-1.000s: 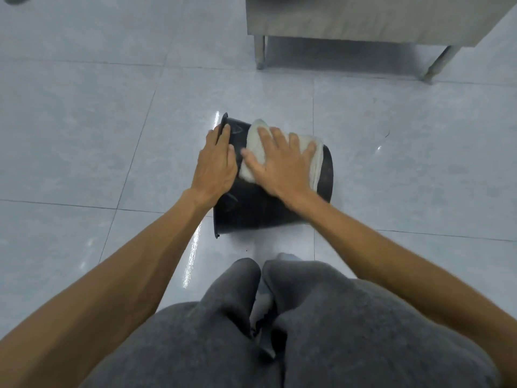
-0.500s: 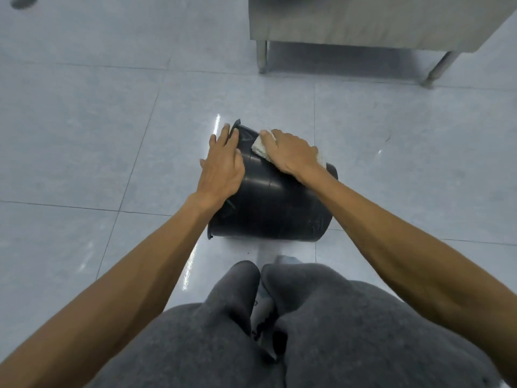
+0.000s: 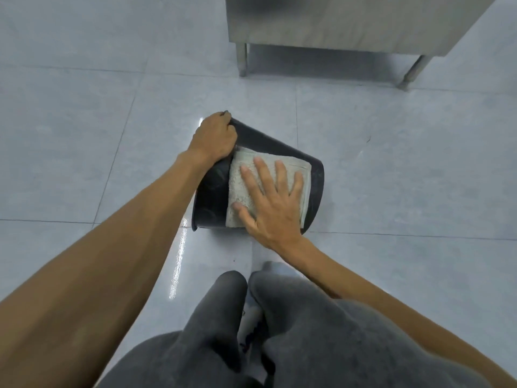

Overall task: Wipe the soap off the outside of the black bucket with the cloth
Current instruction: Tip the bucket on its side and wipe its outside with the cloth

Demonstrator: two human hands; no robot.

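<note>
The black bucket lies on its side on the tiled floor, just beyond my knees. Faint soapy swirl marks show on its dark wall at the left. A pale folded cloth is spread flat over the top of the bucket's side. My right hand presses down on the cloth with straight, spread fingers. My left hand grips the bucket's rim at the far left, its fingers curled over the edge. The bucket's mouth faces left and its inside is hidden.
A stainless steel cabinet on thin metal legs stands at the back right. My knees in grey trousers fill the bottom of the view. Glossy grey floor tiles surround the bucket.
My right hand has slid the cloth from the bucket's far side back toward me and now lies flat on it. My left hand shifted from resting on the wall to gripping the rim.
</note>
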